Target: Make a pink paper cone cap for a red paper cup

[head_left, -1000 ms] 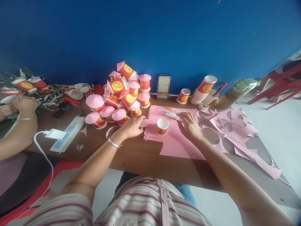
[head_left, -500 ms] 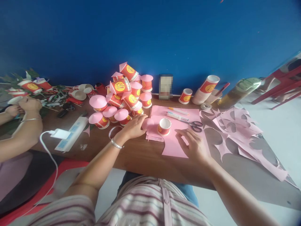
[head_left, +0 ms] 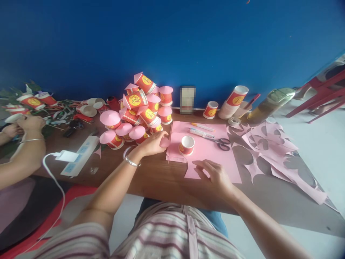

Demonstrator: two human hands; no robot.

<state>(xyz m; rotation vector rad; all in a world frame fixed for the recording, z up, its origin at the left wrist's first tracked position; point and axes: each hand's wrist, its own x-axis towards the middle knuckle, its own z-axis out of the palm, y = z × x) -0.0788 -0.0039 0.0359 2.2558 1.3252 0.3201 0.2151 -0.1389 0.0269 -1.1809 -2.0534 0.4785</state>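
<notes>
My left hand (head_left: 154, 144) pinches a small pink paper piece (head_left: 164, 142), possibly a rounded cut-out, beside the stack of decorated cups. Part of that piece is hidden by my fingers. My right hand (head_left: 215, 175) hovers over or rests on the near edge of a pink paper sheet (head_left: 215, 153), thumb and fingers apart, holding nothing I can see. Between the hands a red-and-white paper cup (head_left: 187, 145) stands upright on the sheet. Scissors (head_left: 223, 144), a blue-white marker (head_left: 201, 133) and an orange pen (head_left: 202, 127) lie behind it.
Red cups with pink cone tops (head_left: 138, 133) are piled at left of centre. A power strip (head_left: 81, 155) with a white charger lies further left, near a co-worker's arm (head_left: 25, 154). Paper offcuts (head_left: 269, 144), a tape roll (head_left: 234, 121) and a bottle (head_left: 271, 104) occupy the right.
My right hand has shifted left and slightly toward me. My left hand stays near the cups, and less of the pink piece shows now. The view has turned slightly.
</notes>
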